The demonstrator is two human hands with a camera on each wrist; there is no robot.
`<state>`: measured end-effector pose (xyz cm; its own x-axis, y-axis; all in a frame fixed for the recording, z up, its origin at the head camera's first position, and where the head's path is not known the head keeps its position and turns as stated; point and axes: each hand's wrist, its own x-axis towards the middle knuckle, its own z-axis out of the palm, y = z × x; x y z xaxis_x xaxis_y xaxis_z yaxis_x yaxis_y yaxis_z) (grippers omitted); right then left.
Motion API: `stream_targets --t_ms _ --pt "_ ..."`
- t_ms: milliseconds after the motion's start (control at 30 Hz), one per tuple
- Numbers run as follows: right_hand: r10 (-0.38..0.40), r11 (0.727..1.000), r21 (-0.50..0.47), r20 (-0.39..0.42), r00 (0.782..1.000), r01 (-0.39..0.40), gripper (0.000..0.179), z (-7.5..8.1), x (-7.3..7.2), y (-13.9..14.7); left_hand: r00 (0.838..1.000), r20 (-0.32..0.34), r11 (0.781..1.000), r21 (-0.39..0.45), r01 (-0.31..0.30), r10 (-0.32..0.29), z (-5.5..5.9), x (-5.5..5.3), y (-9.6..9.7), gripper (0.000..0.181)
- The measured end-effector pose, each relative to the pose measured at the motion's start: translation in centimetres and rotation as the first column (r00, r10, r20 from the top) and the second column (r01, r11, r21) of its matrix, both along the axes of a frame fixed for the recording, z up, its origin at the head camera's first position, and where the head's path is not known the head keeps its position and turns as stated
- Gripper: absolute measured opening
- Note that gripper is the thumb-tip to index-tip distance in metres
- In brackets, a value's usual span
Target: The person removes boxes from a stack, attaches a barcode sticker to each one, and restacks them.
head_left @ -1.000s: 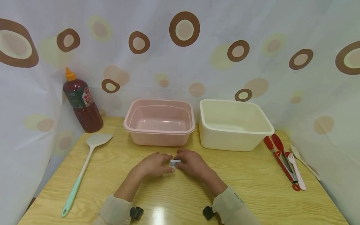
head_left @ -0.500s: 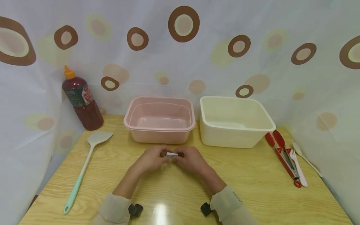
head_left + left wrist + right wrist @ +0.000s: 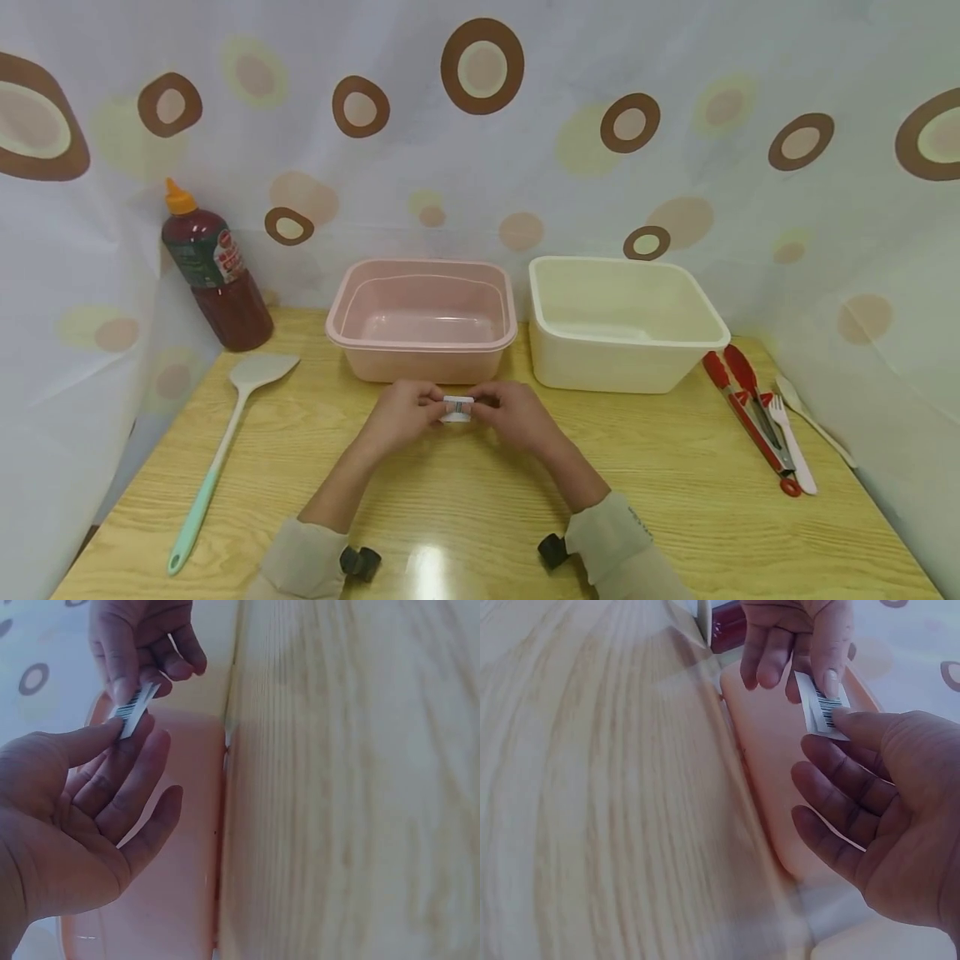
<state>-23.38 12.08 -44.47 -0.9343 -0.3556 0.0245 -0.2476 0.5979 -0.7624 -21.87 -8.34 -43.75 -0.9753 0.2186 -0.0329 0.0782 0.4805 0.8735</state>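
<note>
Between my two hands, just in front of the pink tub (image 3: 423,364), is a small white barcode label (image 3: 458,409). My left hand (image 3: 401,418) pinches one end between thumb and forefinger. The opposite end is pinched by my right hand (image 3: 519,419). In the left wrist view the label (image 3: 137,711) appears tilted, its black bars facing the thumbs. The right wrist view shows the label (image 3: 813,712) with a white margin beside the bars. On both hands the remaining fingers are loosely bent and hold nothing. Thumbs cover parts of the label.
Right of the pink tub stands a cream tub (image 3: 611,367). A red sauce bottle (image 3: 217,275) is at the back left, above a spatula (image 3: 225,446) with a mint handle. Red tongs (image 3: 750,417), a pink fork (image 3: 793,446) and a pale spoon (image 3: 813,421) lie at right.
Both hands have moved slightly away from me, towards the pink tub, with the label. It has been turned between the fingers, and both thumbs now lie over its barcode.
</note>
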Motion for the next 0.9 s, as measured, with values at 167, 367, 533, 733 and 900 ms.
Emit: stream_targets --t_ms 167,367,533,733,900 --pt "-0.009 0.997 -0.072 0.017 1.000 0.010 0.015 0.26 0.15 0.02 0.999 0.038 0.999 0.046 -0.023 0.022 0.03 0.10 -0.06 0.013" --pt "-0.025 0.994 -0.110 0.030 0.999 0.029 0.018 0.32 0.32 -0.05 0.999 0.040 0.998 0.056 -0.023 0.021 -0.05 0.17 -0.08 0.017" --pt "-0.051 0.989 -0.134 0.040 0.998 0.056 0.017 0.15 0.17 0.10 0.999 0.041 0.997 0.079 -0.012 0.009 0.09 0.16 0.04 0.023" --pt "-0.058 0.986 -0.150 0.062 0.996 0.067 0.019 -0.34 -0.13 0.22 0.999 0.053 0.998 0.060 -0.015 0.012 0.21 0.29 0.16 0.027" --pt "-0.062 0.985 -0.159 0.075 0.995 0.073 0.017 -0.25 -0.09 0.23 0.998 0.054 0.998 0.054 -0.018 0.015 0.22 0.42 0.20 0.029"
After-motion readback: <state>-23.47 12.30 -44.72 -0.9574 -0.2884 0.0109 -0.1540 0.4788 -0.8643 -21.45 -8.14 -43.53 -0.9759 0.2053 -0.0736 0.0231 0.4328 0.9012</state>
